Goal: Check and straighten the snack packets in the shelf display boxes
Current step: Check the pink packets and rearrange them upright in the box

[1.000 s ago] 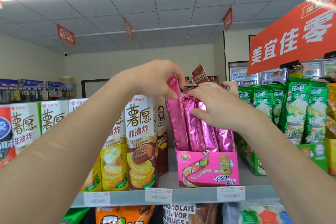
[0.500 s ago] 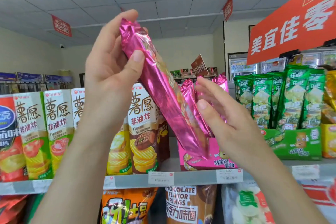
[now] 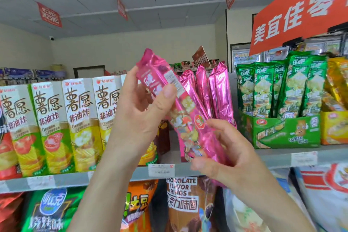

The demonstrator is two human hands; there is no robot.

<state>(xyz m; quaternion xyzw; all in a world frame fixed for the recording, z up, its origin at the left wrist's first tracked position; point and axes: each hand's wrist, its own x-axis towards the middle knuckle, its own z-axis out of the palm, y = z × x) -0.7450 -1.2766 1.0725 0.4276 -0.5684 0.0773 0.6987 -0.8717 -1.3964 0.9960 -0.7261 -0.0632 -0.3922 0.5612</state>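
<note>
A long pink foil snack packet [image 3: 185, 117] is held tilted in front of the shelf, its top leaning left. My left hand [image 3: 143, 111] grips its upper part, thumb across the front. My right hand [image 3: 226, 154] holds its lower end with curled fingers. Behind it, several more pink packets [image 3: 214, 90] stand upright in their pink display box, which the held packet and my right hand almost wholly hide.
Tall chip cartons [image 3: 79, 126] line the shelf on the left. A green display box [image 3: 286, 132] of green packets stands on the right, with yellow packets [image 3: 337, 88] beyond. The grey shelf edge [image 3: 56, 181] carries price tags. Bagged snacks fill the lower shelf [image 3: 182, 199].
The pink packet went from standing in the box to lifted out and tilted. It has since been turned printed side toward me, and my right hand has closed on its lower end.
</note>
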